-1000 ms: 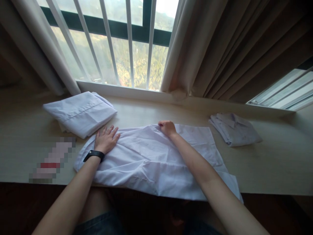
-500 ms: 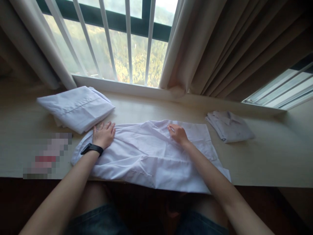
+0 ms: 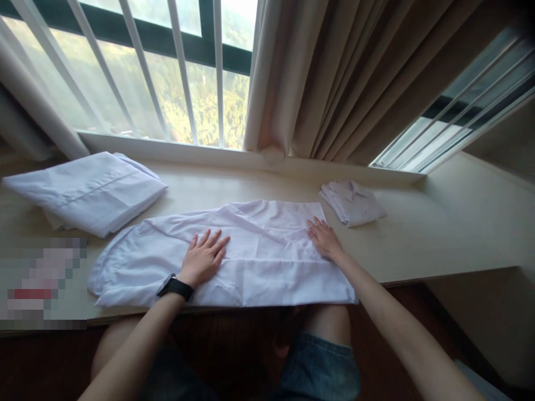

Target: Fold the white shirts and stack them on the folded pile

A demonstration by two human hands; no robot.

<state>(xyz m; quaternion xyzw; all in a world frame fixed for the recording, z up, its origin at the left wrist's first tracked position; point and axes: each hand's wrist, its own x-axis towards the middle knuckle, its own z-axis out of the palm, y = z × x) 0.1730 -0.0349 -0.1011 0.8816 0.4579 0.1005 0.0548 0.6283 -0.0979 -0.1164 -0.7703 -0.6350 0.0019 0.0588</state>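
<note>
Left hand point(image 3: 205, 259), wearing a black watch point(image 3: 175, 287), lies flat with fingers spread on the middle of the white garment point(image 3: 259, 250), gripping nothing. Right hand point(image 3: 325, 239) rests palm-down and released on the garment's right edge. That garment stretches across the counter point(image 3: 418, 239) between both hands. Farther off, a folded white pile point(image 3: 87, 192) sits left and a small folded shirt point(image 3: 351, 203) right, below the window point(image 3: 167, 83).
</note>
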